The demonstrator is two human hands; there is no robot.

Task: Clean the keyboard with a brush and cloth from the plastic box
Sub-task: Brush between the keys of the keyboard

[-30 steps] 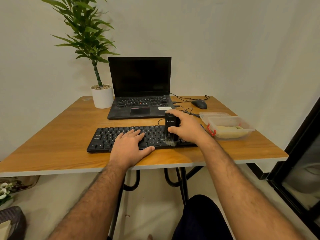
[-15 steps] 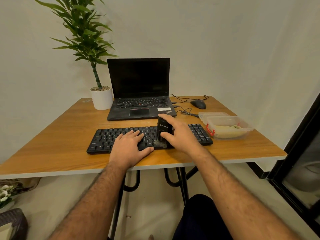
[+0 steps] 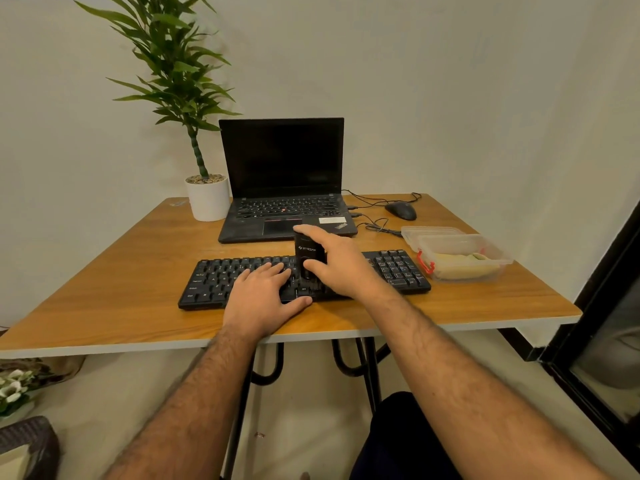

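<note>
Your right hand (image 3: 337,263) grips the brush (image 3: 309,259) upright mid-keyboard (image 3: 398,270); your left hand (image 3: 263,299) lies flat, pinning it. Press too hard and bristles could pop keycaps. The cloth (image 3: 462,266) sits in the plastic box (image 3: 498,252), right

I am looking at a small home-office corner, set against plain pale walls. A wooden desk (image 3: 104,289) on black metal legs holds an open black laptop (image 3: 282,181), with a potted green plant (image 3: 194,116) just left of the laptop, a wired mouse (image 3: 401,210) to its right, and a separate black keyboard (image 3: 398,268) in front of it.
</note>
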